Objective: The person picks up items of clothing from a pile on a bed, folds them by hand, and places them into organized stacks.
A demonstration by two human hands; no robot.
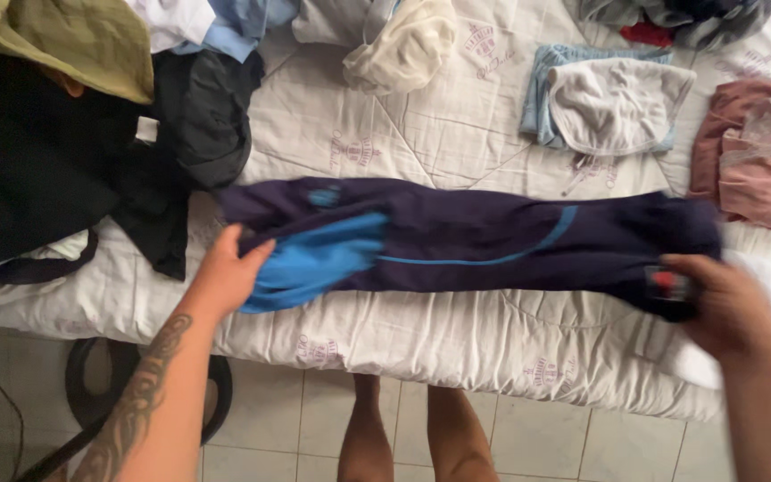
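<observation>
Long dark-purple fabric garment w/ bright blue panels and a thin blue curved stripe [475,236] lies stretched sideways across the near part of the bed, folded narrow, one end at left, the other at right near the bed's edge. Left hand [229,272] sits on the garment's left end, palm down, thumb out toward the blue panel; the other fingers are curled over the cloth edge, gripping it. Right hand [725,303] holds the right end, fingers bent round the dark cloth just beside a small red-and-white tag [668,284]; blurred, so can't tell exactly how tight the pinch is. Left forearm carries a dark tattoo.

Under it all: white quilted bedspread w/ faint purple printed emblems [421,134]. Behind the garment, approx. centre-right, a pale grey-white folded top on a light-blue folded piece [613,103]. Far right, a pink crumpled garment [756,152], close to the purple one's right end but apart. Top centre, a cream bunched cloth [403,45]. Left side: heap of black clothes [64,170] w/ an olive-green cloth [64,40] on top; the black heap touches the purple garment's left end. Below the bed, pale tiled floor [537,437] and the person's bare legs.
</observation>
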